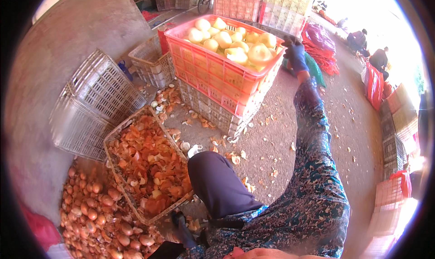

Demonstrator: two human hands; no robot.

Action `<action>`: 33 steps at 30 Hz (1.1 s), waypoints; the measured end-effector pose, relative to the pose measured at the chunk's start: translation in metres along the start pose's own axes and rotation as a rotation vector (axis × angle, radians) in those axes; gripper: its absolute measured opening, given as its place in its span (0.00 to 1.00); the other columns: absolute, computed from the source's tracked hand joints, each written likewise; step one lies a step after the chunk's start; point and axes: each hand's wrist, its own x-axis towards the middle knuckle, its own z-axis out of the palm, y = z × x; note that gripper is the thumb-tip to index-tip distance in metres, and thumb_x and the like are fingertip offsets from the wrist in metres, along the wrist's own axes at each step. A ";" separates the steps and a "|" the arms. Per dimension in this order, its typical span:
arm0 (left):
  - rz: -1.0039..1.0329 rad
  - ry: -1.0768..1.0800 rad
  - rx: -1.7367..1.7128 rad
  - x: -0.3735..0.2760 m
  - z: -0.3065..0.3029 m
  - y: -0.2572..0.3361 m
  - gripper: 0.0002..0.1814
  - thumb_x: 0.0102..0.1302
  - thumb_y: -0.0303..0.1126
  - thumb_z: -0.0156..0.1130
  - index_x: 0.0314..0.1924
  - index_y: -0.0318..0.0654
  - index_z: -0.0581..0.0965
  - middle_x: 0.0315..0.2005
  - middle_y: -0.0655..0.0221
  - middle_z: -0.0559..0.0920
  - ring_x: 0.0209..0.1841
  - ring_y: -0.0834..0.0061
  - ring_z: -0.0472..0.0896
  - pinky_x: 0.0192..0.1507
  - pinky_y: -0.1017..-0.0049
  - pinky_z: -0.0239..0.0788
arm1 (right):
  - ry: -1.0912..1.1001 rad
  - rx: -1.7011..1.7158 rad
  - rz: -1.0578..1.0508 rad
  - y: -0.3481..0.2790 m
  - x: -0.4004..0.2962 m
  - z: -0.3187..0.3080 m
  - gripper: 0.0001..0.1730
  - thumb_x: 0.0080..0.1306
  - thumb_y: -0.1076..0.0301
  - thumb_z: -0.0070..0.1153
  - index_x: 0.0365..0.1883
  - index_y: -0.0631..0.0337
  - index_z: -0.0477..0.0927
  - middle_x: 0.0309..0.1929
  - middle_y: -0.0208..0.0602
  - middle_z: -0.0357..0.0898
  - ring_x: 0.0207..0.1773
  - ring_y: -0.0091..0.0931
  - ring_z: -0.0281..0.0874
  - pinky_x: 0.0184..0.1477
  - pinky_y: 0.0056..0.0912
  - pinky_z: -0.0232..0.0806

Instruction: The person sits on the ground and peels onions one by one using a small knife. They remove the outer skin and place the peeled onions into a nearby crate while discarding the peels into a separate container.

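Note:
My right hand (295, 53), in a dark glove, is at the far right end of a pink plastic crate (207, 72), its fingers closed at the rim. Peeled onions (223, 39) fill that crate to the top. It rests on an upturned-looking grey plastic crate (210, 104). Low in the view, my left hand (183, 229), also dark-gloved, is close to the near edge of a shallow crate (110, 157) of brown onion skins (148, 157). The left fingers are dark and partly hidden, so what they hold is unclear.
Unpeeled onions (91, 208) lie heaped by the wall (74, 31). Grey crates (98, 102) lean there, and another (154, 63) stands behind. Stacked crates (238, 4) rise at the back. Mesh sacks (319, 48) lie at right. People (357, 41) sit farther off.

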 end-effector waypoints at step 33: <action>0.037 1.184 -0.576 -0.122 -0.243 -0.132 0.30 0.67 0.38 0.62 0.63 0.27 0.67 0.54 0.61 0.76 0.53 0.72 0.76 0.55 0.73 0.69 | -1.524 0.217 0.264 0.064 -0.443 0.257 0.34 0.71 0.54 0.53 0.68 0.68 0.65 0.30 0.27 0.76 0.22 0.13 0.64 0.24 0.14 0.55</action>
